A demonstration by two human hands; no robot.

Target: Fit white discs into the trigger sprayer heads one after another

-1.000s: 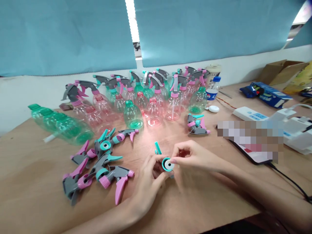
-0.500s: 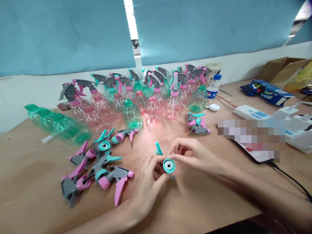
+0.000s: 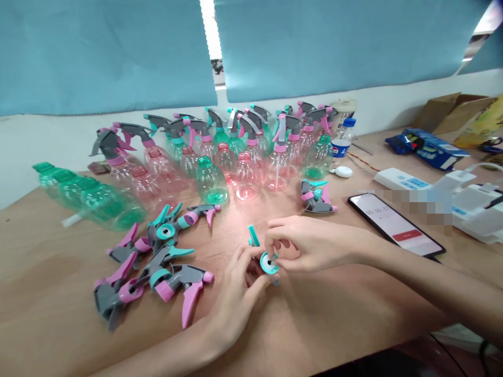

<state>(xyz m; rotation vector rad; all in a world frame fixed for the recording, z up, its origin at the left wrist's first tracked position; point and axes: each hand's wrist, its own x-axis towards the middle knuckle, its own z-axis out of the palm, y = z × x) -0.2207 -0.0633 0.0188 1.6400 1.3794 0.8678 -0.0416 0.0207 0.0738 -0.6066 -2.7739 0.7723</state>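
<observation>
My left hand (image 3: 236, 296) is closed round a trigger spray head (image 3: 265, 266), its teal collar turned up towards me with a white disc inside. The head's teal trigger sticks up behind my fingers. My right hand (image 3: 314, 243) pinches at the collar's opening, and whatever its fingertips grip there is too small to make out. Left of my hands lie several loose spray heads (image 3: 188, 283) in grey with pink or teal parts. Beyond them stand clear pink bottles (image 3: 247, 180) and green bottles (image 3: 212, 183), many fitted with spray heads.
Green bottles (image 3: 102, 201) lie on their sides at the left. More spray heads (image 3: 316, 201) rest past my right hand. To the right are a phone (image 3: 393, 225), a power strip (image 3: 404, 180), a blue packet (image 3: 436, 149), a labelled drink bottle (image 3: 343, 141) and a cardboard box (image 3: 451, 112).
My right hand has come left and its fingertips have gone from the collar's rim onto its opening. The left hand keeps its hold on the spray head.
</observation>
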